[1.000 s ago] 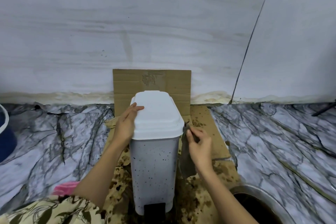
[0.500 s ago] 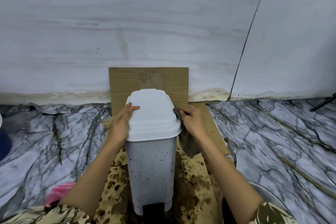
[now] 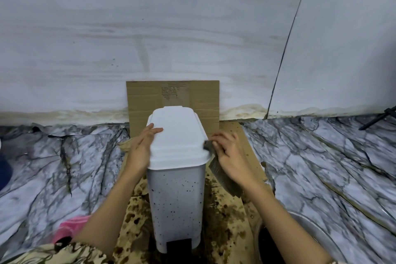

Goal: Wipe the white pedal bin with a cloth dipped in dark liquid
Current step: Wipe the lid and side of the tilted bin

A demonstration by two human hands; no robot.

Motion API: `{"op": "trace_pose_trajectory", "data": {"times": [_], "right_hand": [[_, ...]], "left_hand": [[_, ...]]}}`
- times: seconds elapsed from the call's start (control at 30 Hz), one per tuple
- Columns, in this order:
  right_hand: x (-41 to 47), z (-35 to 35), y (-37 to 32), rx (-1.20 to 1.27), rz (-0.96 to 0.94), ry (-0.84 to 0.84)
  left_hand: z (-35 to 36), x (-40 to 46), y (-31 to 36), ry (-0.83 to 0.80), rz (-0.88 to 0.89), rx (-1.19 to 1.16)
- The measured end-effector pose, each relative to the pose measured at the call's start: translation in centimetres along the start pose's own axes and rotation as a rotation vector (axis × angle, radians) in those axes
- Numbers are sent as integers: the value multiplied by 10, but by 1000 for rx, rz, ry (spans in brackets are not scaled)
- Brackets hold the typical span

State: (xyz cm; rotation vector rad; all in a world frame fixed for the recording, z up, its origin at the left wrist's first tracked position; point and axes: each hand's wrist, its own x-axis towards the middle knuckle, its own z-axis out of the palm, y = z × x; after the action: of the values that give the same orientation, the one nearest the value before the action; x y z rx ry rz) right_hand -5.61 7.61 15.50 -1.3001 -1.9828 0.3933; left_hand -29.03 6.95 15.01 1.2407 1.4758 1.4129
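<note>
The right hand [image 3: 230,156], pinching the dark wet cloth [image 3: 222,174], has come up from the bin's side to press it against the lid's right edge. The left hand [image 3: 143,149] stays flat-fingered on the lid, steadying the white pedal bin [image 3: 177,182] on the stained cardboard [image 3: 233,208], so wiping the lid seems to be starting

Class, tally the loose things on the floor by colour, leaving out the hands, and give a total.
White: 1, the pedal bin
Brown: 1, the cardboard sheet
Dark grey: 1, the cloth
Silver: 1, the metal basin
Pink: 1, a pink item
Total: 5
</note>
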Motion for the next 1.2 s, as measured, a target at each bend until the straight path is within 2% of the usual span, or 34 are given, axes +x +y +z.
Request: {"op": "trace_pose_trajectory", "data": {"times": [0.1, 0.23, 0.33, 0.43, 0.57, 0.63, 0.7, 0.87, 0.97, 1.07, 1.2], "right_hand": [[31, 9, 8, 101, 162, -69], [67, 20, 12, 134, 214, -162], [61, 18, 13, 178, 233, -190], [30, 7, 15, 180, 134, -164], [-9, -11, 10, 72, -186, -163], [-10, -14, 10, 40, -273, -170], [-1, -14, 16, 21, -249, -132], [38, 8, 29, 56, 76, -163], [41, 21, 20, 96, 129, -120], [14, 14, 15, 189, 113, -47], [-24, 3, -2, 119, -133, -41]], "left_hand": [[0, -3, -4, 24, 13, -15], [-5, 0, -7, 30, 20, -5], [-2, 5, -6, 23, 9, -17], [-3, 7, -8, 23, -14, -67], [-4, 0, -7, 15, 4, -57], [-2, -5, -3, 22, 16, -14], [-1, -7, 1, 31, 6, 2], [2, -9, 0, 47, 28, 3], [-2, -1, -2, 40, 0, -60], [-3, 2, -3, 39, -20, -66], [-1, -3, -5, 41, 1, -44]]}}
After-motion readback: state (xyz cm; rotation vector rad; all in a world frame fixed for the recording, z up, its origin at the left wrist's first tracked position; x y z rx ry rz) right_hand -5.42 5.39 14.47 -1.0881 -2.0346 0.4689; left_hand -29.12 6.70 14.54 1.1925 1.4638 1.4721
